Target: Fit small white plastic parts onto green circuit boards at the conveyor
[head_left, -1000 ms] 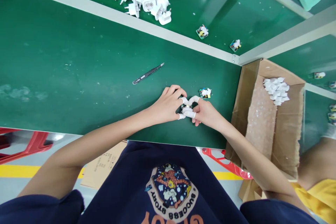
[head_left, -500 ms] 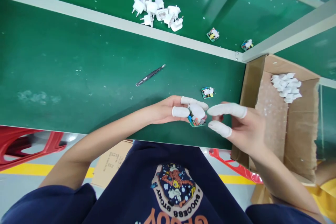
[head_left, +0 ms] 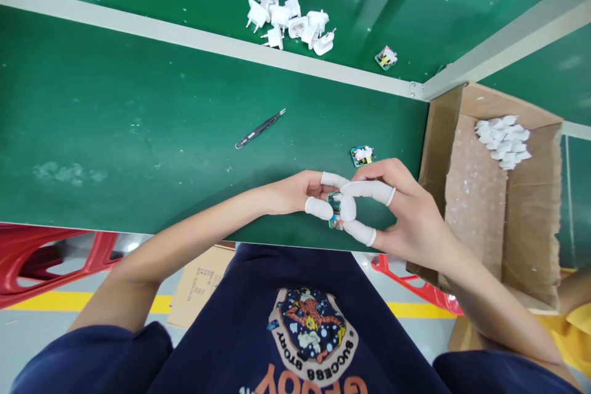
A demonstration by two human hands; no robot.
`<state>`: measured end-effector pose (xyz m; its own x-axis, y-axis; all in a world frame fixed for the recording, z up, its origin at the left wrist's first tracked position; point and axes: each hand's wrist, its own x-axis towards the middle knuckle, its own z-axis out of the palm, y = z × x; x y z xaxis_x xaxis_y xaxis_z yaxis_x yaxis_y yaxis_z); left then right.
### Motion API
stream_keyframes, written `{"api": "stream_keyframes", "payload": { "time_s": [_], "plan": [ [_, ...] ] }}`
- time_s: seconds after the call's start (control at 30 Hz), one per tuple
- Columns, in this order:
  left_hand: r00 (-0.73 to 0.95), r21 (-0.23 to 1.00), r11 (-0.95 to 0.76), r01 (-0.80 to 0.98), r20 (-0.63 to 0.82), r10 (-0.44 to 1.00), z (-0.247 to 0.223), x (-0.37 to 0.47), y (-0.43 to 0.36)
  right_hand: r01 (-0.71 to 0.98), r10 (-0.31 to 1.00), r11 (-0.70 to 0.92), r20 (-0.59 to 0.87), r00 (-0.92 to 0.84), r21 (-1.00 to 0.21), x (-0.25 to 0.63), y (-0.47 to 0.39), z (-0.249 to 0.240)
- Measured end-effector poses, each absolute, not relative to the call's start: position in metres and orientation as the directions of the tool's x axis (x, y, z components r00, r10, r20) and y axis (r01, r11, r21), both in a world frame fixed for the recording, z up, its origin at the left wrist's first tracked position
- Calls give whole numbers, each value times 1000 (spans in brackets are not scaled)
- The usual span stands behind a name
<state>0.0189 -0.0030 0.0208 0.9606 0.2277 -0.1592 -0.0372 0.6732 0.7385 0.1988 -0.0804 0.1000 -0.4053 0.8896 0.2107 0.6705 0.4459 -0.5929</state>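
Observation:
Between my two hands is a small green circuit board (head_left: 336, 207) with a white lump on its face. My left hand (head_left: 298, 192) pinches its left side between thumb and finger, both in white finger cots. My right hand (head_left: 409, 212), also wearing cots, has its thumb and a finger at the board's right side, touching its upper and lower edges. Just beyond my fingers a second circuit board (head_left: 362, 156) lies on the green table. Black tweezers (head_left: 259, 129) lie farther left on the table.
White plug housings (head_left: 295, 21) sit piled behind the pale metal bar (head_left: 207, 43), with another circuit board (head_left: 386, 58) to their right. At the right stands a cardboard box (head_left: 526, 221) holding white pieces (head_left: 503, 140). A person's yellow clothing (head_left: 575, 338) shows at the lower right.
My right hand has moved left, and its thumb and finger now meet the board that my left hand holds. The board has turned. The view has shifted slightly.

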Motion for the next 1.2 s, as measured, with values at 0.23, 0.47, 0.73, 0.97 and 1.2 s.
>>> {"api": "stream_keyframes", "payload": {
  "time_s": [0.23, 0.47, 0.73, 0.97, 1.2],
  "plan": [
    [954, 724, 686, -69, -153, 258, 19, 20, -5, 714, 897, 437, 206, -391, -547, 202, -79, 99],
    [734, 889, 318, -329, 28, 679, 11, 20, -8, 618, 952, 307, 234, -200, -724, 209, -72, 86],
    [610, 920, -49, -388, 297, 735, 9, 18, -20, 553, 929, 339, 364, -69, -761, 189, -84, 70],
    [536, 909, -210, -360, 386, 751, 10, 16, -24, 517, 895, 428, 426, -129, -742, 188, -84, 72],
    [543, 917, -318, -240, 398, 739, 7, 15, -24, 493, 884, 450, 452, -123, -745, 184, -83, 67]
  ]
}}
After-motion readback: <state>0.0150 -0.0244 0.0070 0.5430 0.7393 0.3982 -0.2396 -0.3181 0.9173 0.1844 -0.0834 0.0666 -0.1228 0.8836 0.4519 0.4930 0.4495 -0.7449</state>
